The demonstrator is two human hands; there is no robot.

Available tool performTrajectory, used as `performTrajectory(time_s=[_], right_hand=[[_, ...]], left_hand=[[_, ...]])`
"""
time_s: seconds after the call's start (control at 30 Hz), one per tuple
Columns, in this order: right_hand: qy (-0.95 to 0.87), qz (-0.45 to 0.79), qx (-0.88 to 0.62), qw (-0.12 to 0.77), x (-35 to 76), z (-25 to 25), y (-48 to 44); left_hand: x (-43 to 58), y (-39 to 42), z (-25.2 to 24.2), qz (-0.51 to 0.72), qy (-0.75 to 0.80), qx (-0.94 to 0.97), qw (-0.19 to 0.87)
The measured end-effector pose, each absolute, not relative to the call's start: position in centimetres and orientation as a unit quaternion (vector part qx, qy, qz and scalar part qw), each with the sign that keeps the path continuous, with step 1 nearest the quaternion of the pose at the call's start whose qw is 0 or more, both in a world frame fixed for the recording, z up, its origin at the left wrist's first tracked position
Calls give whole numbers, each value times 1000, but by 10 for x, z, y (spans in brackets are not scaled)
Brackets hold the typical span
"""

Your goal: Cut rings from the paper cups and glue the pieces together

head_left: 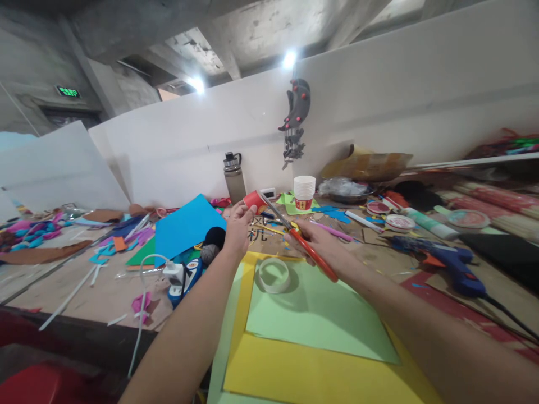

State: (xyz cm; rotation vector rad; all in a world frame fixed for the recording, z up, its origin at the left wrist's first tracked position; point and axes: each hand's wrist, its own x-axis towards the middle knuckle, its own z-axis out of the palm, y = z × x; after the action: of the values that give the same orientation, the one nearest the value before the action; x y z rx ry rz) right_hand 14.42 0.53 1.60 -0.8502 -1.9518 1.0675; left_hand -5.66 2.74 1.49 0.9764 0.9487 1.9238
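My left hand (pixel 239 225) is closed on a small red paper cup (pixel 254 200), held up over the table. My right hand (pixel 316 238) grips red-handled scissors (pixel 300 237); their blades reach up to the cup's rim. Below the hands lie a light green sheet (pixel 320 314) on a yellow sheet (pixel 295 373). A roll of clear tape (pixel 274 275) rests at the green sheet's far left corner.
A stack of paper cups (pixel 304 192) and a grey bottle (pixel 234 177) stand near the white back wall. A blue sheet (pixel 185 227) leans at left. A blue glue gun (pixel 457 266) lies at right. Paper scraps, rolls and lids litter the table (pixel 96 292).
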Motion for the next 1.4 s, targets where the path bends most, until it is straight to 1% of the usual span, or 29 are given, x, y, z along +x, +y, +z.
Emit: performTrajectory(time_s=[0.1,0.3,0.4,0.5,0.6,0.8,0.93,1.03,1.13,1.27,1.4], right_hand=[[-769,404,-341,361,145,15,6],[-788,354,-372,339,145,16,5],[-799,308,-416,306,145,19,2],[-807,280,-443,271,145,21,-1],[-811,266,-452,259,144,22,-2],[-814,249,-463,248,144,22,-3],[-815,240,-469,243,145,23,-4],[-813,246,-469,241,145,24,-5],[-812,256,-465,243,144,24,-4],[-818,258,-451,247,144,24,-2],[-818,253,-453,248,144,25,-2]], left_hand=[[-58,28,14,759,371,397,358],[-60,28,17,781,359,315,402],[-59,28,18,790,355,294,405],[-58,29,16,784,344,311,412],[-57,31,12,769,348,344,412],[-60,36,4,737,397,426,342],[-64,35,2,701,435,497,271],[-66,34,3,684,463,513,233],[-66,33,5,686,465,510,231],[-63,30,9,695,454,497,253],[-60,25,13,684,470,503,241]])
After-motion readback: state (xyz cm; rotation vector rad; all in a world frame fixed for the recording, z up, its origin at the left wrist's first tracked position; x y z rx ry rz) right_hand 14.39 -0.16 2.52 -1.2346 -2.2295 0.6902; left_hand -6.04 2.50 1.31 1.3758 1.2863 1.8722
